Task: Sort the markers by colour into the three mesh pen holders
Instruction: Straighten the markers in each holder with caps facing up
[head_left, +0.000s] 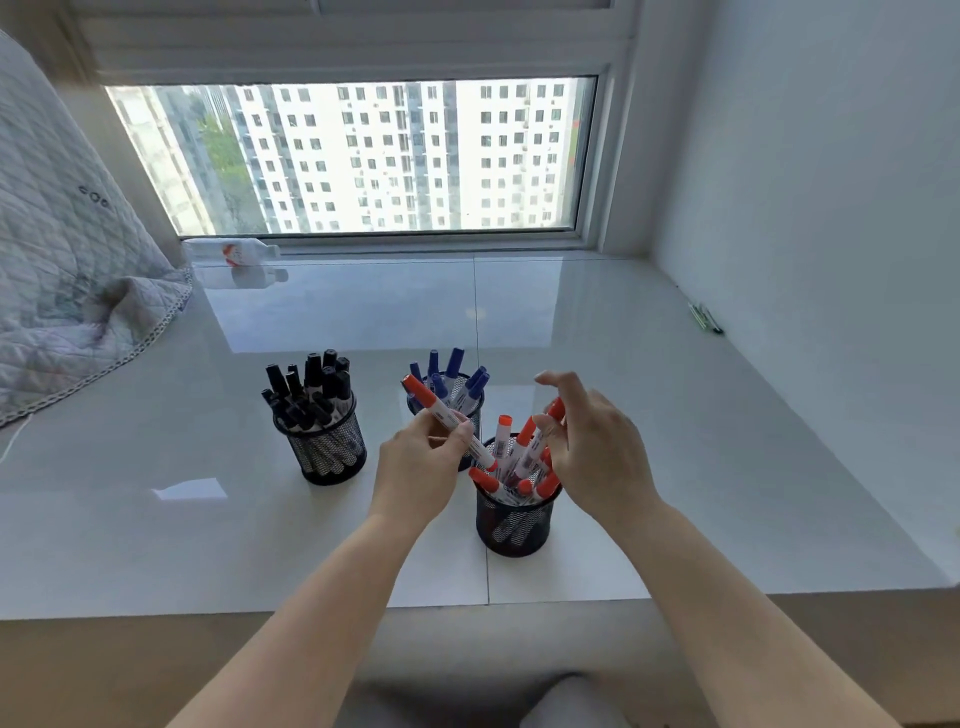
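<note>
Nearest the bottom edge, two bare forearms reach up from the lower corners toward the middle of the frame, over a glossy white tiled ledge (727, 467). Just right of centre stands the closest black wire-mesh pen holder (514, 525), packed with red-capped white markers (524, 447) leaning every which way. The right hand (597, 452) hangs over that holder with its fingers spread and loosely bent; one upright red marker sits against the fingertips, though I cannot tell whether they pinch it or only touch it. The left hand (421, 462), just left of the holder, grips a single red-capped white marker (449, 423) between thumb and fingers, the marker slanting with its red cap toward the upper left and its lower end reaching down to the red holder's rim.

Behind the hands, partly hidden, a second black mesh holder (449, 400) carries blue-capped markers. Further left, standing apart, a third black mesh holder (327, 441) is full of black-capped markers.

Beyond, in the left of the frame, a grey quilted blanket (67, 270) spills onto the ledge, and a clear plastic bottle (231, 252) lies on its side by the window sill. A wide window (353, 156) across the top shows white apartment towers
</note>
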